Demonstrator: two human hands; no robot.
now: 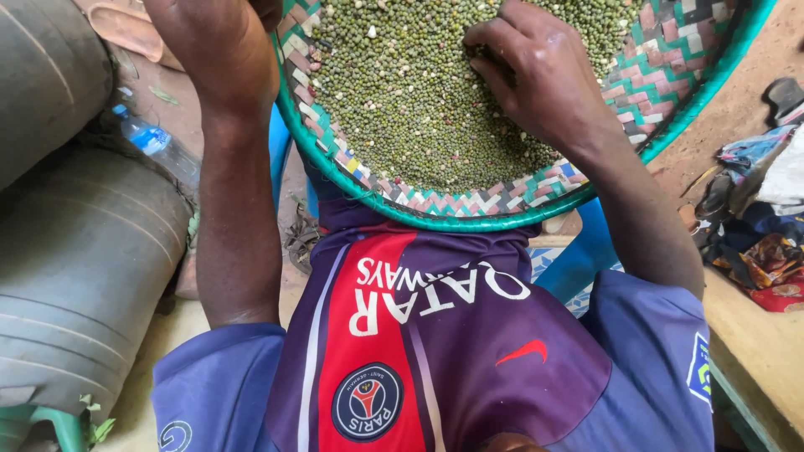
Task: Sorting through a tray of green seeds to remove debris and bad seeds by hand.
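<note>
Taking the woven tray (662, 63) of green mung beans (419, 92) as the landmark: farthest to its left lie two large grey drums (75, 259), with a plastic water bottle (155, 142) wedged between them and the bare ground beside the tray. Next comes the left hand (222, 38), gripping the tray's left rim; its fingers run out of view at the top, so how tightly they close cannot be told. The tray itself, green-edged with a zigzag weave of pink, green and white, rests over the person's lap, above the purple and red jersey (435, 335). Inside it, the right hand (536, 71) lies on the beans with fingers curled downward, tips pressed into the grains. Right of the tray, crumpled cloth and scraps (766, 218) lie on the ground.
</note>
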